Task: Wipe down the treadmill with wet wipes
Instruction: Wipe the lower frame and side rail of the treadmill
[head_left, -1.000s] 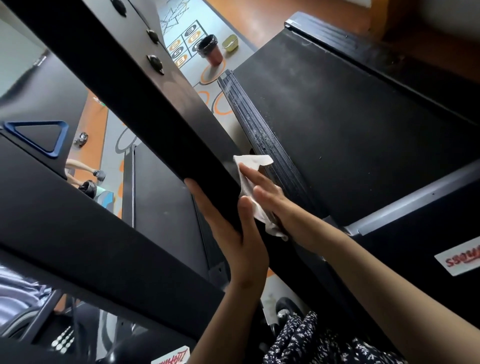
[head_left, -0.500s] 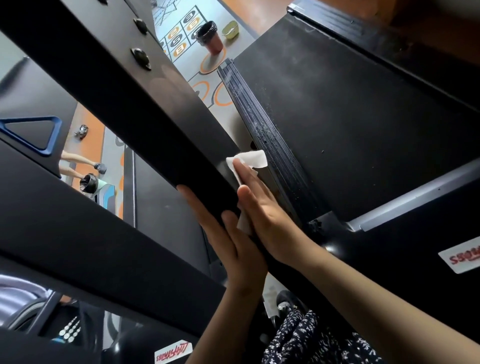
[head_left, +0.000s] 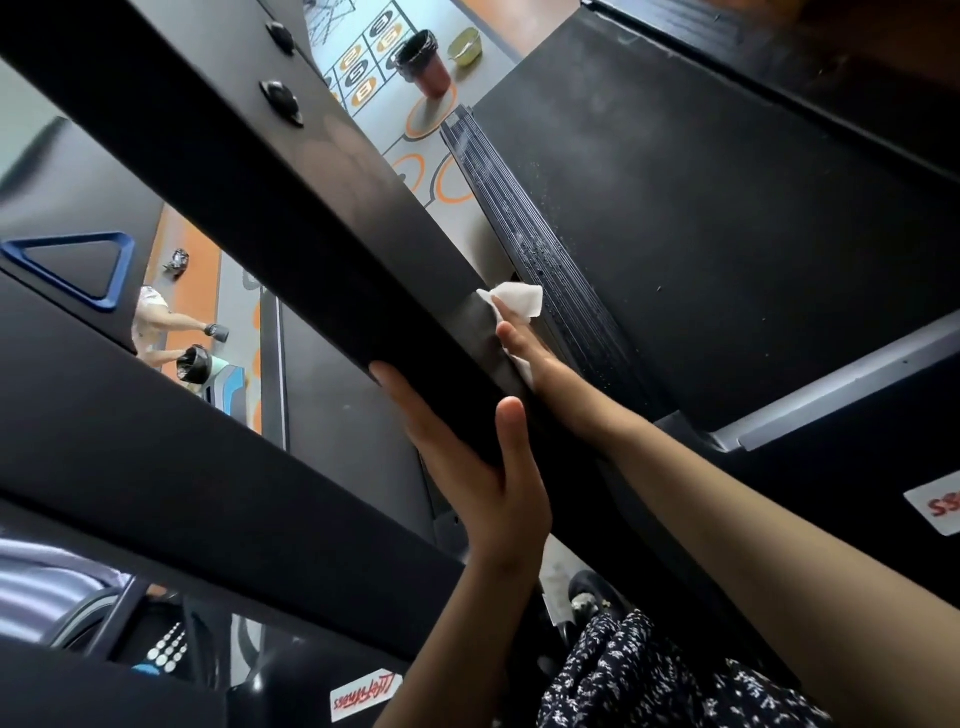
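The right hand (head_left: 524, 358) presses the wet wipe (head_left: 517, 300) flat on the treadmill upright (head_left: 311, 208), fingers straight and together. The left hand (head_left: 467, 462) braces it, thumb opposite straight fingers. It is best to slide along it with even, overlapping strokes.

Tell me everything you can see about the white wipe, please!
The wipe is a thin, white, crumpled sheet, soft like tissue. It lies against the side of the treadmill's slanted black beam, pressed there by the right hand. One rumpled corner sticks out past the fingers; a small bit peeks out beside the palm. The rest is hidden.
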